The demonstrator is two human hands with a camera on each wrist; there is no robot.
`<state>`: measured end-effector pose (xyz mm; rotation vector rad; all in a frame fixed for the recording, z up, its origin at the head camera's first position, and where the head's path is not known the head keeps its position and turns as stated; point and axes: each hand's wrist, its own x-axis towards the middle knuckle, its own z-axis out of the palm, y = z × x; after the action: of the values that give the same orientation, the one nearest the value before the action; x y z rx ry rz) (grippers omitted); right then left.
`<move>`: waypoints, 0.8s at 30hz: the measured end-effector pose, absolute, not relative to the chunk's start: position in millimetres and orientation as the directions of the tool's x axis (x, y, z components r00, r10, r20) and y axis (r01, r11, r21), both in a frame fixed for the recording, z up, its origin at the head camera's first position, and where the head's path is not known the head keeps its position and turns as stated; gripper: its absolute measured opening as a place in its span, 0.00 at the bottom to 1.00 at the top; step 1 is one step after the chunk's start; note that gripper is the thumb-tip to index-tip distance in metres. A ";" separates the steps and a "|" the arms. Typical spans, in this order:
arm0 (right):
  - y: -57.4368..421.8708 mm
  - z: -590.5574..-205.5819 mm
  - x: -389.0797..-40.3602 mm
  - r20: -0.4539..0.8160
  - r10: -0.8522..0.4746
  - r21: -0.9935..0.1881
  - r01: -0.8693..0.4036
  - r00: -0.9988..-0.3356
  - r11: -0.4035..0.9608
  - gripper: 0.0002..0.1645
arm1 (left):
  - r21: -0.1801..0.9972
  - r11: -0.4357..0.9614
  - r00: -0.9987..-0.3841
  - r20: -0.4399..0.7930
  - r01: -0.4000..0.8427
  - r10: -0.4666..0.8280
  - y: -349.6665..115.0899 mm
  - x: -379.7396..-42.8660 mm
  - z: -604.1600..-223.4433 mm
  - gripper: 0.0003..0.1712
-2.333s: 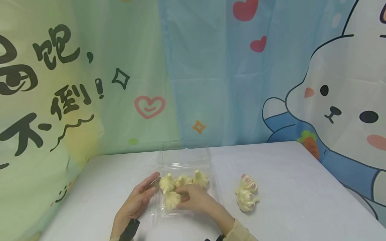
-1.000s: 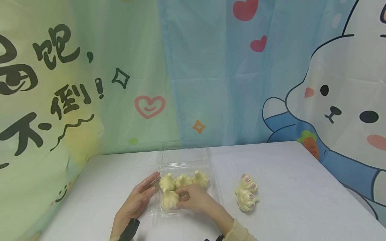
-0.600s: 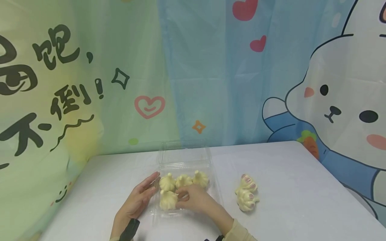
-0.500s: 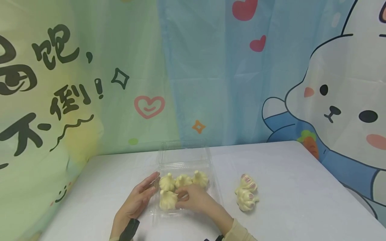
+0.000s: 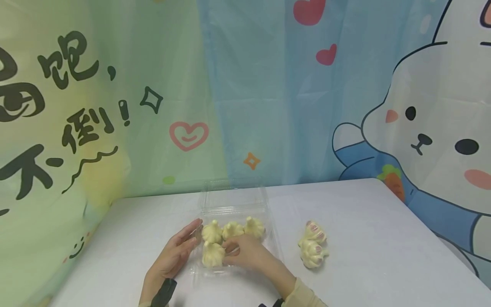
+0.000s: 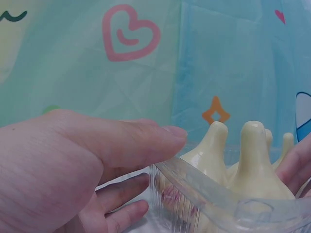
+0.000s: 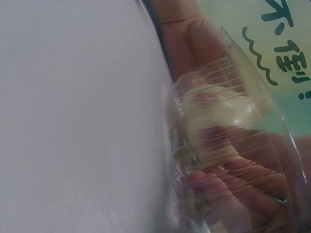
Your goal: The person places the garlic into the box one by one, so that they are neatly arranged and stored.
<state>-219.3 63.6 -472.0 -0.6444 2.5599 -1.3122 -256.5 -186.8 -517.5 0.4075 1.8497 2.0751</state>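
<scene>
A clear plastic clamshell box (image 5: 273, 247) lies on the table with its lid (image 5: 234, 198) raised at the back. Inside, three cream garlic bulbs (image 5: 232, 230) form a back row, stems up. In front of them at the left sits another garlic bulb (image 5: 213, 256), which my right hand (image 5: 249, 253) pinches from its right side. Seen through the box wall in the right wrist view are that bulb (image 7: 209, 116) and my curled fingers (image 7: 248, 182). My left hand (image 5: 174, 251) lies along the box's left side, its thumb (image 6: 141, 143) by the rim.
Two more garlic bulbs (image 5: 313, 243) lie together on the white table (image 5: 364, 238), right of the box. A printed curtain (image 5: 253, 94) hangs behind the table's back edge.
Over the earlier frames, the front garlic bulb has slid left toward the box's left wall, with my right hand at its side. My left hand stays in place.
</scene>
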 end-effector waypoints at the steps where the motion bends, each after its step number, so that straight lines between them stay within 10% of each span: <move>1: 63.5 -471.8 -219.3 0.027 -0.462 -0.806 -0.293 -0.887 0.514 0.22 | 0.994 -0.099 -0.905 -0.007 -0.054 0.426 -186.9 -256.5 -517.4 0.33; 24: 60.6 -465.3 -215.9 0.070 -0.411 -0.730 -0.328 -0.909 0.600 0.22 | 0.992 -0.120 -0.910 0.014 -0.039 0.414 -188.6 -257.6 -521.0 0.32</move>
<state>-215.9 60.6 -465.3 -0.6286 2.7148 -1.2067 -257.6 -188.6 -521.0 0.4168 1.8484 2.1042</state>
